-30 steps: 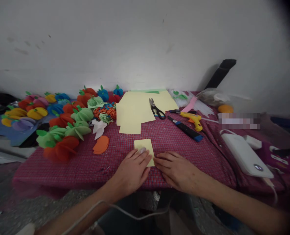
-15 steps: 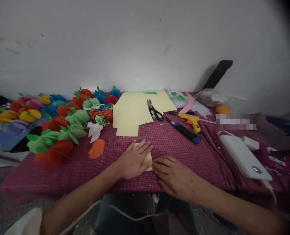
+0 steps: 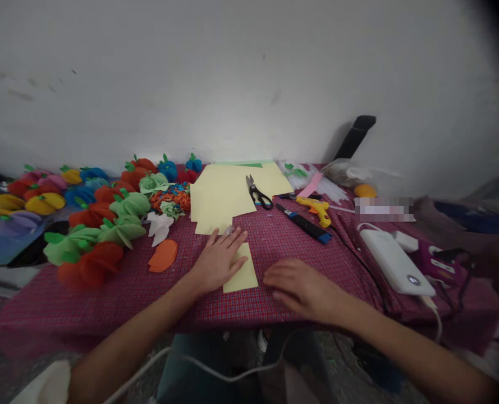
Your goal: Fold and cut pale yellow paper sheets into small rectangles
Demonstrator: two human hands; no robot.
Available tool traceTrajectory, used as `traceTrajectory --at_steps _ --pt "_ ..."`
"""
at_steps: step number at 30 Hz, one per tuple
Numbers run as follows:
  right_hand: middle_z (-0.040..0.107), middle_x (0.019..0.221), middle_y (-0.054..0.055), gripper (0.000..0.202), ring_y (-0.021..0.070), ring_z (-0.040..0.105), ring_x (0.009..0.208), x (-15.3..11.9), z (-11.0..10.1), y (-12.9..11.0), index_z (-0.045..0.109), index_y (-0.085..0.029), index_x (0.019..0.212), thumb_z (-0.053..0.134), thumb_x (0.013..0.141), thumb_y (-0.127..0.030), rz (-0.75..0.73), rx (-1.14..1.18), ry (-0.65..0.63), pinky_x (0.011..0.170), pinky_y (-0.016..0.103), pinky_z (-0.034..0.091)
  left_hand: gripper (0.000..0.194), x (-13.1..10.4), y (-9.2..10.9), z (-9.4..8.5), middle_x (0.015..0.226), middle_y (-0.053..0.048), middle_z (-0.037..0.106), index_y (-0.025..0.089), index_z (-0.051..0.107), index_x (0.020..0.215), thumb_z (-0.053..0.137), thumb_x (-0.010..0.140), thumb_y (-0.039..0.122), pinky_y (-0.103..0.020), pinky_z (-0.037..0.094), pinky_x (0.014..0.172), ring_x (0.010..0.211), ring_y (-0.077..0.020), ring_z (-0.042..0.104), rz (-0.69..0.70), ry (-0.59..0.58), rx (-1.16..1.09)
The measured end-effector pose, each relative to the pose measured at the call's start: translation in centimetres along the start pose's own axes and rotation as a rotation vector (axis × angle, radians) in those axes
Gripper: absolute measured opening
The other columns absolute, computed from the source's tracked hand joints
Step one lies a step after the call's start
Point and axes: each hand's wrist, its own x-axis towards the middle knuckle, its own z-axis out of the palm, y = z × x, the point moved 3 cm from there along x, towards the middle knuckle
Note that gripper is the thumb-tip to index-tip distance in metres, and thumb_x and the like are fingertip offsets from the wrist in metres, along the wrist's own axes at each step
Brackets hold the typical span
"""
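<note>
My left hand [image 3: 218,262] lies flat, fingers spread, over a small pale-yellow sheet of paper [image 3: 246,276] near the table's front edge. A small shiny greyish piece [image 3: 229,230] shows at its fingertips; I cannot make out what it is. To the right of the sheet, and apart from it, is my right hand [image 3: 302,283], its fingers stretched out with nothing in them. Larger yellow sheets [image 3: 215,196] lie beyond, and black-handled scissors [image 3: 259,192] rest on them.
Colourful paper pumpkin-like shapes [image 3: 93,216] crowd the left side, near orange cutouts [image 3: 164,255] and paper scraps [image 3: 171,199]. On the right are a black-and-blue cutter [image 3: 303,223], a yellow glue gun [image 3: 315,210] and a white power bank [image 3: 396,261]. A wall stands behind.
My left hand has shifted slightly left and away from me, uncovering more of the small sheet. My right hand has come off the sheet's edge. The view has turned a little right.
</note>
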Motion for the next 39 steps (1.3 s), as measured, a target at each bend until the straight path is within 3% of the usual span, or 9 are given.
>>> traceTrajectory --at_steps 3,7,10,14,18,22,27,31,39 --pt "0.055 0.112 0.010 0.032 0.0204 0.046 0.107 0.2 -2.0 4.8 0.051 -0.015 0.113 0.040 0.084 -0.021 0.216 -0.221 0.179 0.094 0.037 0.033 0.049 -1.7 0.4 -1.3 0.138 -0.009 0.031 0.018 0.032 0.130 0.040 0.084 0.035 -0.041 0.019 0.103 0.128 -0.0196 0.023 0.129 -0.050 -0.098" --pt "0.052 0.111 0.021 0.035 0.0293 0.045 0.106 0.4 -2.9 10.7 0.050 -0.006 0.112 0.041 0.083 -0.024 0.445 -0.426 0.225 0.092 0.045 0.032 0.052 -3.2 0.9 -1.3 0.131 -0.010 0.041 0.019 0.039 0.125 0.051 0.077 0.037 -0.040 0.028 0.099 0.122 -0.0218 0.033 0.226 -0.119 -0.175" --pt "0.058 0.097 0.018 0.032 0.0272 0.053 0.093 0.6 -2.4 12.9 0.051 -0.008 0.108 0.041 0.083 -0.025 0.486 -0.430 0.219 0.083 0.043 0.039 0.048 -3.3 1.0 -0.7 0.126 -0.009 0.046 0.019 0.041 0.123 0.048 0.079 0.038 -0.039 0.031 0.098 0.118 -0.0215 0.038 0.216 -0.132 -0.175" --pt "0.058 0.096 0.015 0.032 0.0259 0.054 0.092 0.4 -2.1 13.7 0.051 -0.010 0.109 0.047 0.079 -0.022 0.523 -0.407 0.244 0.082 0.040 0.041 0.042 -2.9 1.1 -0.1 0.123 -0.008 0.049 0.019 0.044 0.121 0.044 0.083 0.037 -0.038 0.031 0.097 0.116 -0.0202 0.040 0.192 -0.117 -0.149" --pt "0.056 0.103 0.013 0.036 0.0257 0.051 0.097 -0.5 -2.7 10.9 0.053 -0.012 0.109 0.050 0.075 -0.021 0.503 -0.257 0.272 0.084 0.040 0.041 0.042 -3.0 0.9 -0.1 0.121 -0.008 0.050 0.018 0.045 0.120 0.042 0.083 0.038 -0.039 0.030 0.098 0.116 -0.0204 0.040 0.137 -0.097 -0.155" --pt "0.053 0.108 0.009 0.046 0.0203 0.051 0.099 -2.6 -3.0 4.6 0.045 -0.019 0.122 0.048 0.076 -0.022 0.382 -0.058 0.129 0.087 0.036 0.042 0.049 -3.6 0.8 -0.6 0.126 -0.009 0.045 0.019 0.042 0.124 0.049 0.077 0.034 -0.042 0.026 0.100 0.119 -0.0215 0.036 0.143 -0.078 -0.225" --pt "0.049 0.115 0.007 0.055 0.0201 0.051 0.101 -5.8 -1.8 -1.9 0.041 -0.026 0.125 0.052 0.072 -0.018 0.314 0.052 -0.037 0.086 0.033 0.044 0.060 -4.2 0.2 -1.2 0.133 -0.007 0.037 0.020 0.036 0.128 0.045 0.069 0.011 -0.040 0.021 0.103 0.125 -0.0192 0.027 0.108 -0.035 -0.287" --pt "0.052 0.107 0.006 0.054 0.0178 0.053 0.094 -6.2 -1.0 -3.4 0.042 -0.029 0.123 0.051 0.072 -0.014 0.331 0.116 -0.122 0.079 0.031 0.047 0.065 -4.2 0.2 -1.0 0.133 -0.006 0.038 0.020 0.038 0.126 0.046 0.062 0.010 -0.040 0.015 0.106 0.124 -0.0197 0.029 0.155 -0.122 -0.280" --pt "0.049 0.105 0.007 0.058 0.0178 0.050 0.092 -5.3 -0.3 -2.6 0.039 -0.026 0.125 0.047 0.070 -0.009 0.357 0.094 -0.141 0.079 0.035 0.045 0.063 -4.1 0.2 -0.9 0.135 -0.006 0.035 0.021 0.035 0.128 0.052 0.068 0.022 -0.041 0.014 0.105 0.125 -0.0214 0.027 0.148 -0.173 -0.256"
